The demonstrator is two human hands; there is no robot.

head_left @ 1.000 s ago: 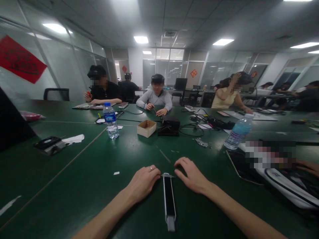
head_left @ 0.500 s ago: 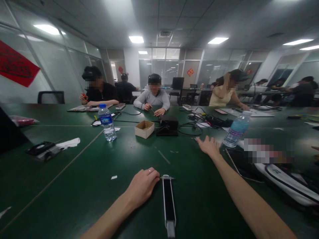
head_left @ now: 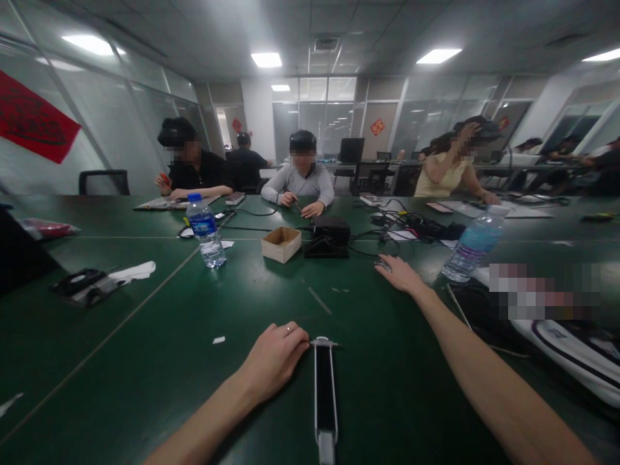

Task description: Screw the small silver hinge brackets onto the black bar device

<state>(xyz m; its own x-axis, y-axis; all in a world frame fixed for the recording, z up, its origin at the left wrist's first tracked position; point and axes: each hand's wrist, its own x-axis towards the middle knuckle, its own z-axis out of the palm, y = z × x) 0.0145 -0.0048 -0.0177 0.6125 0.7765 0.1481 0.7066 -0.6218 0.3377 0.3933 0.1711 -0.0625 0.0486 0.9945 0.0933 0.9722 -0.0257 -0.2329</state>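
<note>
A long black and silver bar-shaped part (head_left: 324, 394) lies lengthwise on the green table (head_left: 145, 361) in front of me. My left hand (head_left: 274, 355) rests beside its far end, fingers curled, fingertips touching the metal end piece. My right hand (head_left: 400, 272) is stretched far forward, palm down and fingers spread, over small metal pieces (head_left: 382, 263) lying on the table near a water bottle (head_left: 472, 248).
A small cardboard box (head_left: 281, 244), a black device with cables (head_left: 329, 236) and a second water bottle (head_left: 205, 230) stand mid-table. A black bag with white trim (head_left: 557, 329) lies at the right. Three people sit along the far side. A black case (head_left: 80, 284) lies at the left.
My right hand left the far end of the bar and reached forward to the small metal pieces by the bottle. My left hand stayed at the bar's end.
</note>
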